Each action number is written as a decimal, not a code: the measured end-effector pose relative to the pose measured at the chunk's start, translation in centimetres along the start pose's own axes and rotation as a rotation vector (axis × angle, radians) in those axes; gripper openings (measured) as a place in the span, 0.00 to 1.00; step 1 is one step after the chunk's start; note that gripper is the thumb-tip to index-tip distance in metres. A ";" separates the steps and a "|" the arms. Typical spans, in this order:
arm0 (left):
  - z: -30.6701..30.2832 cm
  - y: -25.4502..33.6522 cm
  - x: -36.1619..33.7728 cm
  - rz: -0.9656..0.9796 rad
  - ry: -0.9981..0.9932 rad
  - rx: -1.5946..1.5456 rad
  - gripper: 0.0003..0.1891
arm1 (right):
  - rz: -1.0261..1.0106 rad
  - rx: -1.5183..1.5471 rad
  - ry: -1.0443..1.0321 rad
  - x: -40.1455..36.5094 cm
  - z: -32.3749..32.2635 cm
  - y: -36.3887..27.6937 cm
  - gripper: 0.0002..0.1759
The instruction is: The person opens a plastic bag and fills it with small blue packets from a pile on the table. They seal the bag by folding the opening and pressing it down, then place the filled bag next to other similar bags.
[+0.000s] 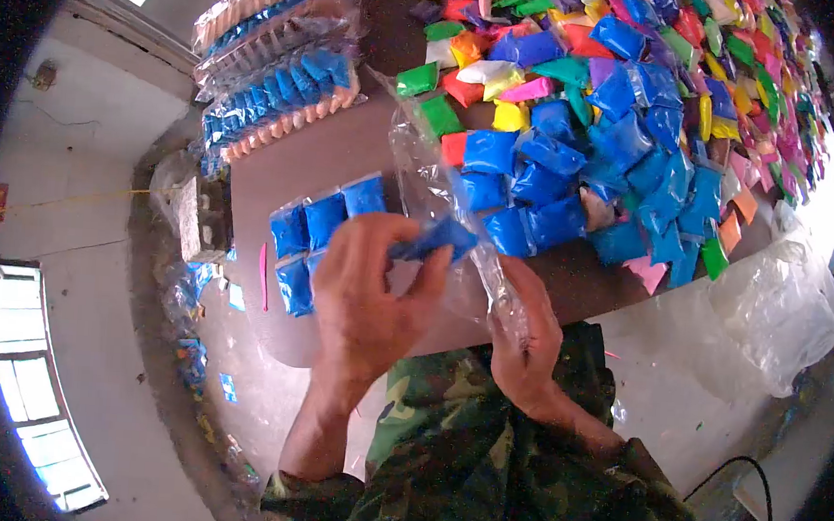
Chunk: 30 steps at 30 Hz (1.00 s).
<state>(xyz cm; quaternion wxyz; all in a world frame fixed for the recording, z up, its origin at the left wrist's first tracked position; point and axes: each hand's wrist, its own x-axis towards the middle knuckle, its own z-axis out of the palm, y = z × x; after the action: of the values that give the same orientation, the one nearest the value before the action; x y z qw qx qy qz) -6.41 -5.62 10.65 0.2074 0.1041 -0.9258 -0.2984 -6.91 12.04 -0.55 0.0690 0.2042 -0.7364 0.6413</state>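
My left hand [373,277] pinches a small blue packet [445,238] between thumb and fingers, slightly blurred. Closed on the edge of a long clear plastic bag [428,166] is my right hand [527,339], with the film running up and away across the table. The blue packet overlaps the bag in this view. Under and beside my left hand lies a group of blue packets [324,220] set out in rows, partly hidden by the hand. More blue packets [541,185] lie just beyond my right hand.
A large heap of colourful packets [563,64] covers the far right of the brown table [299,167]. Filled clear bags [279,94] of blue and peach packets lie at the far left. A pink stick [263,275] rests near the left edge. Clear plastic [777,302] hangs at right.
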 end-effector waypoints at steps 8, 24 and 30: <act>2.4 -0.5 -2.0 0.206 -0.094 -0.033 0.16 | 0.120 0.115 0.053 0.2 0.3 -0.4 0.23; 2.8 0.0 -2.1 0.031 -0.440 -0.066 0.20 | 0.075 0.124 0.028 0.5 -0.2 0.1 0.25; 2.2 1.5 -1.6 0.032 -0.575 -0.075 0.20 | 0.072 0.145 0.027 0.3 -0.3 0.4 0.26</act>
<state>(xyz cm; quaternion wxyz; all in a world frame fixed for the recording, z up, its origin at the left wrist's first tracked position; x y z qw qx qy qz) -6.05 -2.82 9.42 -0.0551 -0.0069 -0.9365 -0.3462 -7.39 12.34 -0.72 0.0411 0.1733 -0.6940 0.6976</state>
